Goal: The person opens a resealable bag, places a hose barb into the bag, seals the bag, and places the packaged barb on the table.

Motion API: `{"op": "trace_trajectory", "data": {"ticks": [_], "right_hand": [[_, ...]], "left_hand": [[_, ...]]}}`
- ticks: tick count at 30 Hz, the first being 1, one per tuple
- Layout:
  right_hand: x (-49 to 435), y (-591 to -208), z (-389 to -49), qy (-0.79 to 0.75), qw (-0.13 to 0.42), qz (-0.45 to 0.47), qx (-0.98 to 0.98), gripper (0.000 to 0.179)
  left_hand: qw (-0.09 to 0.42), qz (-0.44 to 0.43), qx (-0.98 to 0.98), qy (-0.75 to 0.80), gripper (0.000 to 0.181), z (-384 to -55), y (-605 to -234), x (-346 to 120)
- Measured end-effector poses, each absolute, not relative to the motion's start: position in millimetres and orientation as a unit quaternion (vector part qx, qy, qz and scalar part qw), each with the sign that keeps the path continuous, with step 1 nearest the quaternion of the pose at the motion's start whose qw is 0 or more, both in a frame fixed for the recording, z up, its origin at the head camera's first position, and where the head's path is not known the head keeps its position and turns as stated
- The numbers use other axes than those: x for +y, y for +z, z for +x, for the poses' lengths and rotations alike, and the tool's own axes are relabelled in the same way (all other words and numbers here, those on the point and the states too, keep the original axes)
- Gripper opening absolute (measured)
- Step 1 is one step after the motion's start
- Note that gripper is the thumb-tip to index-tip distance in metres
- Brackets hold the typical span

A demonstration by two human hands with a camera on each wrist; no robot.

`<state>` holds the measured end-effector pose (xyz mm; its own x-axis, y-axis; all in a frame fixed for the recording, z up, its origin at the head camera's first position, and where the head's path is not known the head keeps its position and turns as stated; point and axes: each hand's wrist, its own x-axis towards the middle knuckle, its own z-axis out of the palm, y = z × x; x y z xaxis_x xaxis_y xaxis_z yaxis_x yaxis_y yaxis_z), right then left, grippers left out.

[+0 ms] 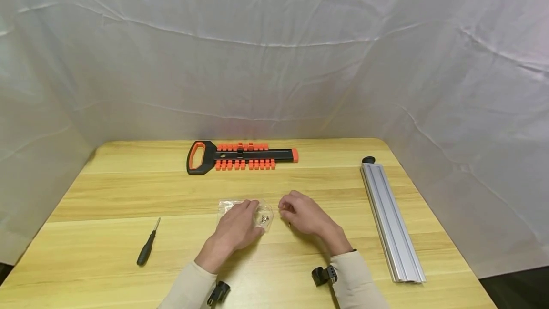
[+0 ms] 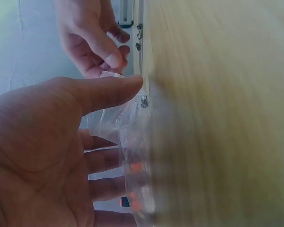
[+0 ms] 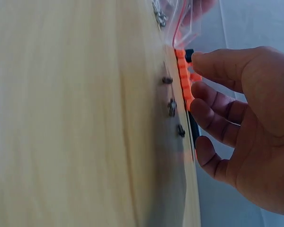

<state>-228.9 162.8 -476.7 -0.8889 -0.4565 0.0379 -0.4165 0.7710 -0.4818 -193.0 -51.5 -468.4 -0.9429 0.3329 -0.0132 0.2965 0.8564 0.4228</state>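
Nearest the person, two beige sleeves come up over the near edge of the wooden surface (image 1: 107,194), each wrist carrying a small black camera mount.

The left hand (image 1: 238,228) lies palm down on a clear plastic bag (image 1: 240,206). Its fingers (image 2: 111,90) are nearly straight and press the bag flat; they are not curled round it. A few small metal screws (image 1: 264,218) show through the plastic just right of the fingertips, inside the bag's right end.

Just right of the bag, the right hand (image 1: 302,213) hovers low over the surface with its fingers (image 3: 213,111) loosely curled. The right wrist view shows the palm empty and the fingertips apart from the wood. Under those fingertips lie three or four loose screws (image 3: 172,107), small and dark against the wood, in a short row and not touching one another. The two hands are close but do not touch.

Well left of the left hand's fingers lies a black-handled screwdriver (image 1: 147,245), its tip pointing away from the person. Well right of the right hand's fingers lies a long aluminium rail (image 1: 391,221), running near to far, with a small black knob (image 1: 368,159) at its far end.

Beyond both hands, near the far edge, lies a black and orange holder (image 1: 240,156) with two rows of orange clips and a loop handle at its left end. A white sheet hangs behind and to either side.
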Motion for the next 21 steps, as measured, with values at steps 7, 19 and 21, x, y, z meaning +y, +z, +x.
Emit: {"op": "trace_trajectory", "data": {"ticks": [7, 19, 21], "right_hand": [[173.7, -477.2, -228.1, -0.259, 0.044, -0.212, 0.941, 0.012], [192.7, -480.6, -227.9, -0.248, 0.044, -0.185, 0.950, 0.014], [194.9, -480.9, -228.1, -0.242, 0.047, -0.179, 0.952, 0.014]], "left_hand": [[0.046, 0.161, 0.962, 0.215, 0.066, -193.8, -469.3, -52.3], [0.049, 0.160, 0.962, 0.218, 0.067, -194.1, -469.1, -51.6], [0.049, 0.161, 0.961, 0.218, 0.067, -193.6, -468.9, -51.7]]}}
